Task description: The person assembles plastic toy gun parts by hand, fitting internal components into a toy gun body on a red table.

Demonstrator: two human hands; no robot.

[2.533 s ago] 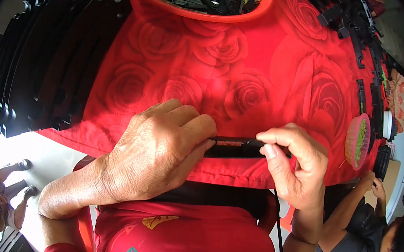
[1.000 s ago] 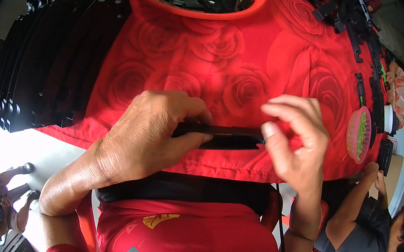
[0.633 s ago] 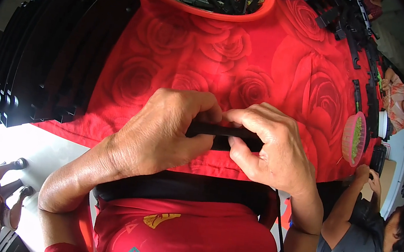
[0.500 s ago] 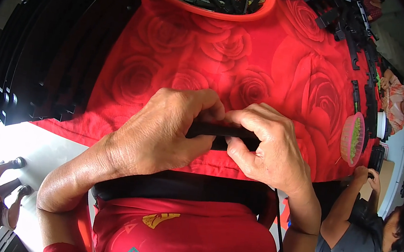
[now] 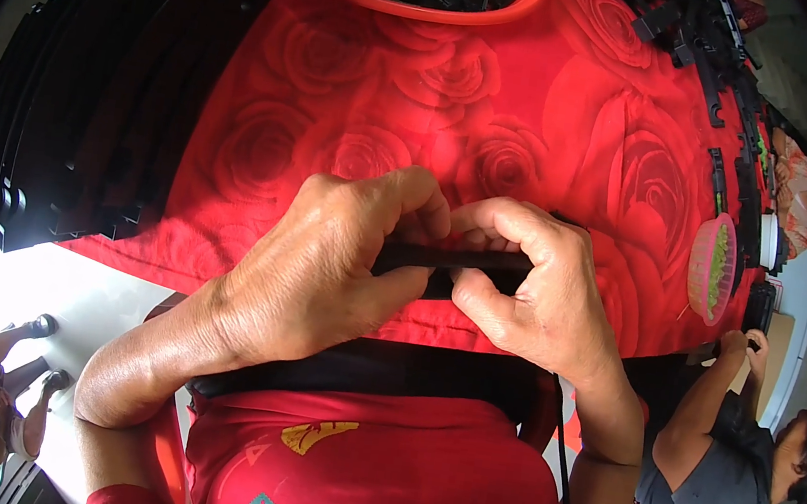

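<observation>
Pinches a slim black bar-shaped part (image 5: 448, 258), at six o'clock from the red basin (image 5: 408, 10), with left hand (image 5: 323, 252) at nine and right hand (image 5: 550, 290) at three. Could twist under uneven pressure, or drop off, held so near the edge of the rose-patterned tablecloth (image 5: 563, 100).

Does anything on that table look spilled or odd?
Nothing looks clearly spilled or damaged. The black parts at upper right lie jumbled, unlike the left side's neat row of panels. The held part is mostly covered.
</observation>
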